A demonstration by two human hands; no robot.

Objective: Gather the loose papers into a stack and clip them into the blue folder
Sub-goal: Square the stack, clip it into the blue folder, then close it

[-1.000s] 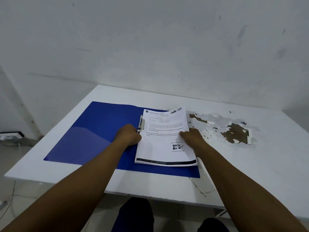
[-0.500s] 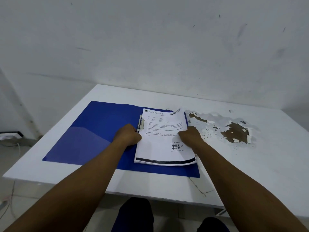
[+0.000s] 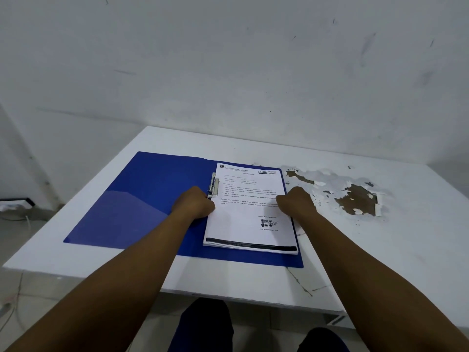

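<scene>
The blue folder lies open and flat on the white table. A stack of printed white papers rests on its right half, squared up, with its left edge at the metal clip by the spine. My left hand is curled at the stack's left edge just below the clip, fingers touching the paper. My right hand presses with bent fingers on the stack's right edge. Whether the clip's lever grips the papers is hidden by my left hand.
A patch of peeled surface showing brown board lies right of the folder. A crack runs near the table's front edge. The wall stands close behind the table. A framed object lies on the floor at left.
The skewed sheets at the stack's top right have been squared into line. My right hand shifted slightly up along the right edge; my left hand stayed by the clip.
</scene>
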